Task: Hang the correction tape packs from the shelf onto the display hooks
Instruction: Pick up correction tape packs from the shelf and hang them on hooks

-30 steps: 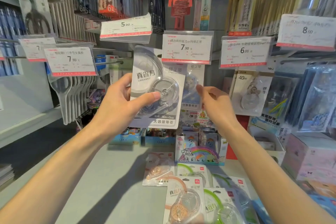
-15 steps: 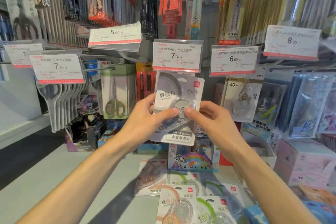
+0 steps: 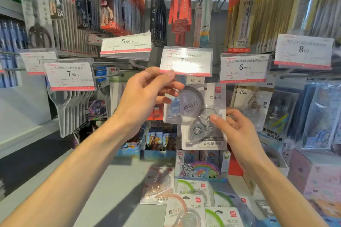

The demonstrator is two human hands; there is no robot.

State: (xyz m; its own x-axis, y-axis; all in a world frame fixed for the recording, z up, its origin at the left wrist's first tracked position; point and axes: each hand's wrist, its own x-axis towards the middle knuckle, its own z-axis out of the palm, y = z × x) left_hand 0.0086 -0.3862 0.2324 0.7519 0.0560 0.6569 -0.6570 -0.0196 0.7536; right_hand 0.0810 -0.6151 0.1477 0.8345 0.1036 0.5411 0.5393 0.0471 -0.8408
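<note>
My right hand (image 3: 238,132) pinches a grey correction tape pack (image 3: 201,116) by its right side, holding it upright just under the 7.90 price tag (image 3: 186,61). My left hand (image 3: 145,94) pinches the lower left corner of that tag, lifting it. Another correction tape pack (image 3: 197,80) hangs behind on the hook, mostly hidden. Several more packs lie flat on the grey shelf (image 3: 118,190) below: an orange pack (image 3: 158,186), green packs (image 3: 195,189) and one at the bottom edge (image 3: 184,212).
Price tags hang left (image 3: 70,76) and right (image 3: 243,68). Scissors packs (image 3: 73,105) hang at the left, a 40m tape pack (image 3: 252,105) at the right. Card boxes (image 3: 158,142) and a rainbow box (image 3: 201,170) stand at the shelf's back.
My left hand let go of the pack and rose to pinch the 7.90 tag. My right hand took hold of the pack and carried it right and up beneath the tag.
</note>
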